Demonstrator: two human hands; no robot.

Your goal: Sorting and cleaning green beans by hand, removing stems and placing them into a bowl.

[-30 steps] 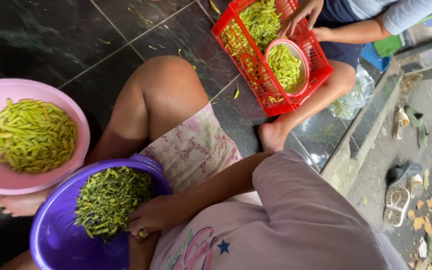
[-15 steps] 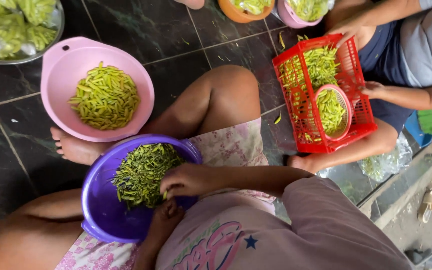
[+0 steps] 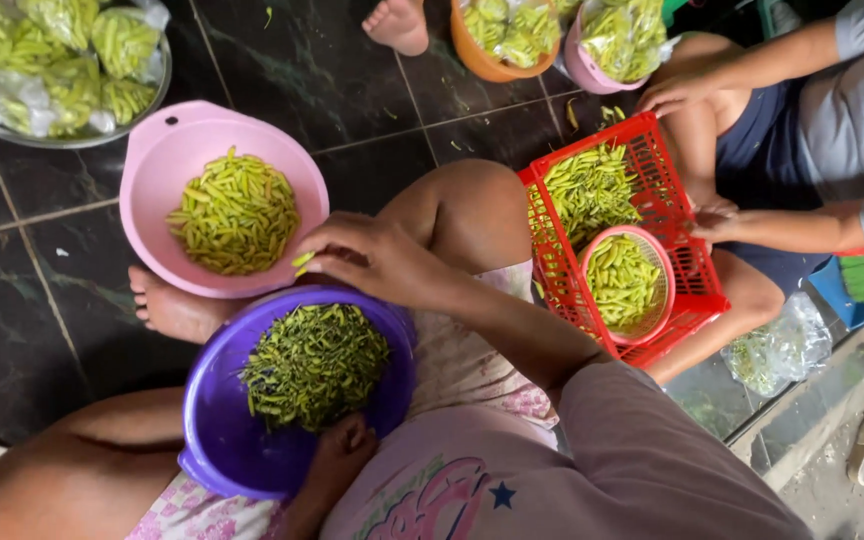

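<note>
You are pinching one small, pale green chilli pod (image 3: pixel 303 262) between the fingertips of your right hand (image 3: pixel 377 262); the hand is closed lightly on it, over the gap between the two basins. The pod is probably very light, fairly stiff and smooth-skinned, so it is likely best held at mid-length with a gentle pinch, since a hard squeeze could split it.

Just beyond the grip, the round pink plastic basin (image 3: pixel 152 170) is holding a heap of whole yellow-green pods. Just beneath the grip, the round purple plastic basin (image 3: pixel 214 440) is holding darker green stems.

Your left hand (image 3: pixel 340 452) is resting against the near rim of the purple basin; how far it is closed, you cannot tell.

Well off to the right of the grip, another person's hands are working at a red plastic lattice crate (image 3: pixel 694 262).
</note>
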